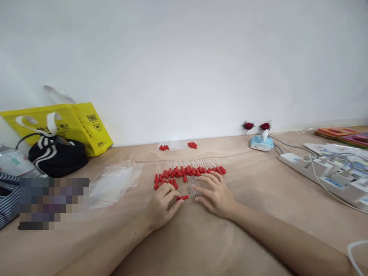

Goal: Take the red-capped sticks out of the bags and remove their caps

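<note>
While my left hand (161, 205) lies on the counter (201, 245), its fingers (171, 194) are pressed together, pinching the red bulb of one dropper (186, 197); that dropper lies flat, glass end toward my right hand (217, 196); my right fingers are spread, resting on loose glass tubes (193, 186) just beside it; beyond both hands a row of droppers (189, 170) runs across, red bulbs at the near end; two small packs (178, 145) sit further back by the wall; clear bags (115, 182) lie to the left, with a yellow bag (83, 122) and a black bag (57, 157) behind them; tissues (261, 142) and a power strip (324, 172) are well off to the right.
</note>
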Demonstrator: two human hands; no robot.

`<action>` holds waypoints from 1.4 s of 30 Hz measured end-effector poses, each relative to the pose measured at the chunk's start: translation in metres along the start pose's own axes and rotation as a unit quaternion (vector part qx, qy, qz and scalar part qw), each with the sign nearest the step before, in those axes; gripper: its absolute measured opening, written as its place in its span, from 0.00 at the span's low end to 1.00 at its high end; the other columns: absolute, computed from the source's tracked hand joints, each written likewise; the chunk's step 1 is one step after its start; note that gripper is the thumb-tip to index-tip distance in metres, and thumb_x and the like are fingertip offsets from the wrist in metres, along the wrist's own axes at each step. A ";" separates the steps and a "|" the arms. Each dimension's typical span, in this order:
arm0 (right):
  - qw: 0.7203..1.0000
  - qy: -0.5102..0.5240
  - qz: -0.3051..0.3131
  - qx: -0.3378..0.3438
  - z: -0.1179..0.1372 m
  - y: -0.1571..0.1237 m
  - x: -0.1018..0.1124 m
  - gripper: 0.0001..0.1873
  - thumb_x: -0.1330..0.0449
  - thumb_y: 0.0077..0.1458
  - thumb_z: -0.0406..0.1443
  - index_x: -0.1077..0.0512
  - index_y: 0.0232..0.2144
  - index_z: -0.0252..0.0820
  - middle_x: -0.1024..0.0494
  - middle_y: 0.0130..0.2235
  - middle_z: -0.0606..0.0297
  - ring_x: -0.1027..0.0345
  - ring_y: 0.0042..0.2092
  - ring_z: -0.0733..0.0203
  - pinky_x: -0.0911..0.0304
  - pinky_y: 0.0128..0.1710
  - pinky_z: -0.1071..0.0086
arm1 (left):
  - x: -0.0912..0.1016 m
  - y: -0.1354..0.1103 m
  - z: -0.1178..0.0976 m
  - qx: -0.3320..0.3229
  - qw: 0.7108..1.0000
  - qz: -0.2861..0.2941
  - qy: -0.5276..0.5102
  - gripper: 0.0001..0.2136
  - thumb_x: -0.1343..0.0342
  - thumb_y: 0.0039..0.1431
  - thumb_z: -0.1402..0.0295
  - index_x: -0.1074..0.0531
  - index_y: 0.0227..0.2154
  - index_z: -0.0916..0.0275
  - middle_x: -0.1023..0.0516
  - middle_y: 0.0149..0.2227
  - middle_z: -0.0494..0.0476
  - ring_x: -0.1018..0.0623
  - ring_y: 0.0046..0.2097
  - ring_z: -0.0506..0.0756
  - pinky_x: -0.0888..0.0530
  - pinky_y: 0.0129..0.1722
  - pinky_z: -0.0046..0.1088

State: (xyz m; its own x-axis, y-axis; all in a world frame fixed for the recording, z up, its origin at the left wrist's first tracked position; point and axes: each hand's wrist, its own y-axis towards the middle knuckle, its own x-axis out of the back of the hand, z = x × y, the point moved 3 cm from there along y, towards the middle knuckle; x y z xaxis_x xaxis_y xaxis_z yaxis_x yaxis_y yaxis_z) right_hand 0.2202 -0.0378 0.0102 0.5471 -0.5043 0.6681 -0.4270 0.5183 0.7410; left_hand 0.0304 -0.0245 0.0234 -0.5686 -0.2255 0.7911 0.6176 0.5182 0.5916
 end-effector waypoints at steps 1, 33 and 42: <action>1.000 0.004 0.003 0.006 0.001 0.001 -0.001 0.11 0.45 0.53 0.39 0.30 0.40 0.48 0.28 0.43 0.63 0.40 0.47 0.56 0.54 0.50 0.53 | -0.001 0.000 -0.001 -0.004 1.000 -0.002 0.000 0.05 0.50 0.55 0.69 0.32 0.27 0.63 0.34 0.28 0.54 0.32 0.32 0.51 0.32 0.32 0.27; 0.996 0.055 -0.046 0.052 0.008 -0.004 0.003 0.06 0.45 0.52 0.34 0.28 0.31 0.45 0.29 0.20 0.71 0.38 0.32 0.64 0.55 0.48 0.55 | -0.004 -0.006 0.000 -0.049 0.998 -0.028 -0.011 0.08 0.56 0.58 0.74 0.33 0.28 0.62 0.26 0.28 0.54 0.27 0.34 0.52 0.31 0.40 0.32; 0.987 0.081 -0.015 -0.140 -0.022 -0.010 -0.009 0.13 0.51 0.56 0.33 0.27 0.36 0.41 0.30 0.26 0.64 0.37 0.28 0.65 0.42 0.30 0.69 | 0.025 -0.011 0.037 0.131 0.984 -0.115 0.040 0.09 0.53 0.55 0.69 0.29 0.35 0.62 0.30 0.31 0.55 0.27 0.33 0.51 0.28 0.34 0.27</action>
State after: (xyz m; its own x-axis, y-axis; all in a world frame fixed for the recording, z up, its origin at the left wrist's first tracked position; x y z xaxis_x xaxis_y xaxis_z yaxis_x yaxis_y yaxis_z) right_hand 0.2353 -0.0229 -0.0045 0.6743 -0.4166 0.6098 -0.2063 0.6866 0.6971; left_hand -0.0105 -0.0055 0.0316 -0.6253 -0.4204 0.6574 0.3110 0.6384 0.7041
